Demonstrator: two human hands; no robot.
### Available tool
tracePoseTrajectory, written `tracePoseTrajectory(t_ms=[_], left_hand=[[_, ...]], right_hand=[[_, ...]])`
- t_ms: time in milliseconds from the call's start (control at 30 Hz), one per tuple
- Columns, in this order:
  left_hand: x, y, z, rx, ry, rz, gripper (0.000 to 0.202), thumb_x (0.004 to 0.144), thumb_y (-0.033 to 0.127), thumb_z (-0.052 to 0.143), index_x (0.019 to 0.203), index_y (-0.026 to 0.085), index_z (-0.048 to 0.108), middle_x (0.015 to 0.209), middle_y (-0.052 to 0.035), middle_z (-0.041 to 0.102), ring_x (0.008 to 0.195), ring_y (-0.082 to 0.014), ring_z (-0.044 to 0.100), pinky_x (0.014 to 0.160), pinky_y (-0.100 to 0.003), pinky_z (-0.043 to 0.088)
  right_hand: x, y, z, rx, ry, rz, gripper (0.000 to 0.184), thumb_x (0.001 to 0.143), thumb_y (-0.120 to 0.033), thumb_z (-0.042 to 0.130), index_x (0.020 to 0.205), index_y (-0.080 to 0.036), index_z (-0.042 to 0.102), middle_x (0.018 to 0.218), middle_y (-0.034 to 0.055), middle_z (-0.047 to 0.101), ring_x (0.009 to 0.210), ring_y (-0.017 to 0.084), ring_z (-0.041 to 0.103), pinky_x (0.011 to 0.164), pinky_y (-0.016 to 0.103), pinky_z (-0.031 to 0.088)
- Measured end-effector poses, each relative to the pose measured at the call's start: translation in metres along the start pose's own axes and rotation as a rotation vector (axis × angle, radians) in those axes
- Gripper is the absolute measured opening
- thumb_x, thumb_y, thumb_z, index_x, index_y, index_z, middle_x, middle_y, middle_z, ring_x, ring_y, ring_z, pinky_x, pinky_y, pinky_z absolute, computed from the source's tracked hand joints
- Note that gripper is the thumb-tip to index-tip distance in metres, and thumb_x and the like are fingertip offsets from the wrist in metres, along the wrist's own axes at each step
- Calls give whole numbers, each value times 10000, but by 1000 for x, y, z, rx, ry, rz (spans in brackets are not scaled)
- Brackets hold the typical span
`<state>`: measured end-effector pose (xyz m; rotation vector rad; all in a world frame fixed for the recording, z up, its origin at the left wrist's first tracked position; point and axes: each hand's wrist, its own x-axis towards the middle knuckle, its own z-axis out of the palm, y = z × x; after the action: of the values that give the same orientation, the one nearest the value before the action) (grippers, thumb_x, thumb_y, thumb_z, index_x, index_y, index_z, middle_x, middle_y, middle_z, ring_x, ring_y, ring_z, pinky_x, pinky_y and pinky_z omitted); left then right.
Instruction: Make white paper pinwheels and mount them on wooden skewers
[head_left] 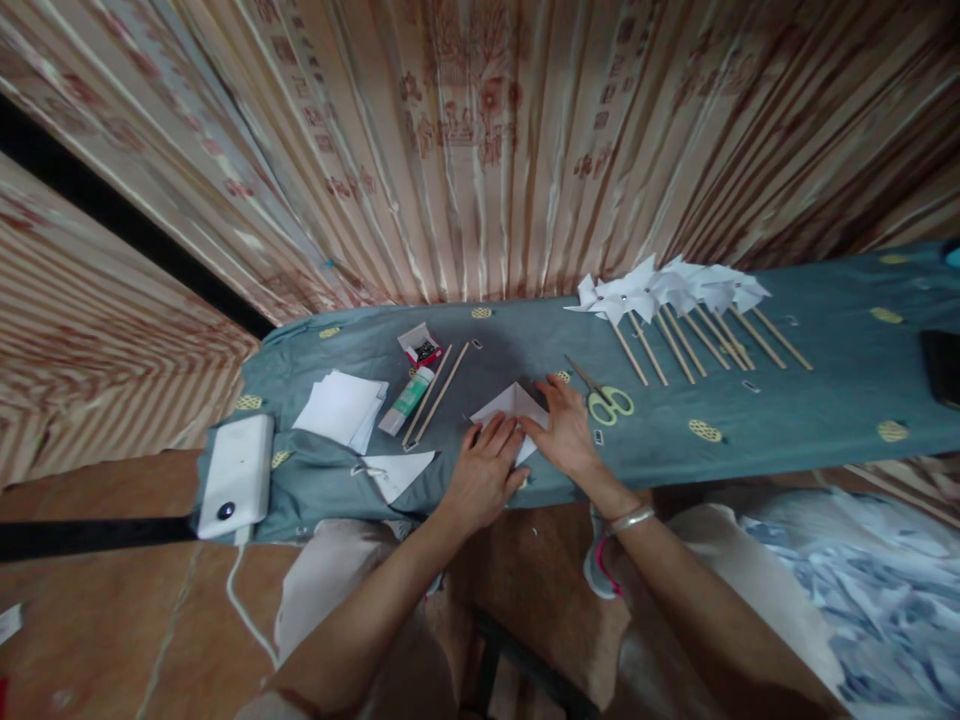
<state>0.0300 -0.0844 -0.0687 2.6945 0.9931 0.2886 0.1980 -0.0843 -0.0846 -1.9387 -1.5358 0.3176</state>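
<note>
A folded white paper sheet lies on the blue-grey cloth-covered table in front of me. My left hand rests on its near left part with fingers pressed flat. My right hand lies on its right part, fingers spread flat. Both hands press the paper down and hold nothing else. Green-handled scissors lie just right of my right hand.
Several finished white pinwheels on wooden sticks lie at the back right. Two sticks, a glue tube, a small box of pins, a paper stack, a cut triangle and a white device lie to the left. A curtain hangs behind.
</note>
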Motion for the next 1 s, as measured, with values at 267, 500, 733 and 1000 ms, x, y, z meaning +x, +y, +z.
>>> tracePoseTrajectory(t_ms=[267,500,733,1000], left_hand=[[-3,-4,0,-30,-6,12,587,946,410,485,1426,87,390,1496,-194,435,1434,-292,331,1152,-497,263],[-4,-5,-5,-54,-32,10,582,926,440,525,1381,85,451,1512,-192,412,1438,-300,323,1170,-502,243],[-6,-12,-11,-144,63,-2,507,936,436,511,1346,138,488,1460,-160,488,1401,-274,386,1147,-479,309],[-27,-92,-60,-22,468,-454,414,882,416,583,1210,163,587,1191,-141,620,1144,-301,558,980,-453,455]], right_hand=[[-9,27,-12,6,12,-85,538,844,-310,521,1346,-122,476,1456,207,455,1388,318,378,1105,547,347],[-13,36,-19,28,36,-139,488,874,-255,462,1333,-93,490,1438,217,460,1383,308,391,1124,529,349],[-15,37,-19,21,35,-136,451,884,-244,436,1311,-131,523,1437,192,470,1359,315,425,1120,550,353],[-15,39,-20,1,30,-151,444,886,-281,443,1292,-129,540,1413,202,495,1339,332,446,1099,562,375]])
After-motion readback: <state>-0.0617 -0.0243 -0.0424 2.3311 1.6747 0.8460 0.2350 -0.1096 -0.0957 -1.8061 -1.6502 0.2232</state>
